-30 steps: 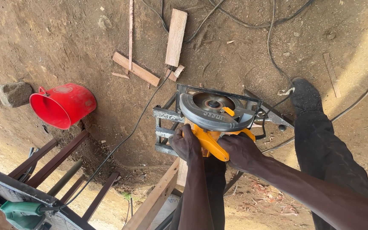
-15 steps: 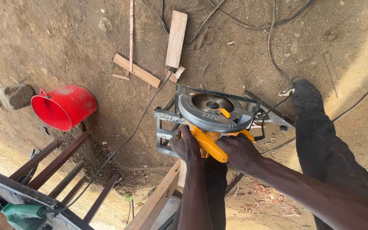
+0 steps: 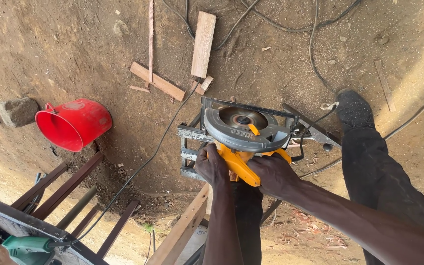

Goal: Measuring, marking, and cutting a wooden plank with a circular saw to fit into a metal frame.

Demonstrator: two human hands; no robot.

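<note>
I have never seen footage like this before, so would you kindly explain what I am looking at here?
The picture comes from a camera worn on a person's head, looking down at their own arms and legs. Both hands grip a circular saw with an orange handle and grey blade guard: the left hand on one side of the handle, the right hand on the other. The saw sits on the end of a wooden plank that runs down towards the wearer. Below is a dirt floor with wood offcuts, black cables, a red bucket lying on its side and a stone block. A green power tool rests at bottom left.
</note>
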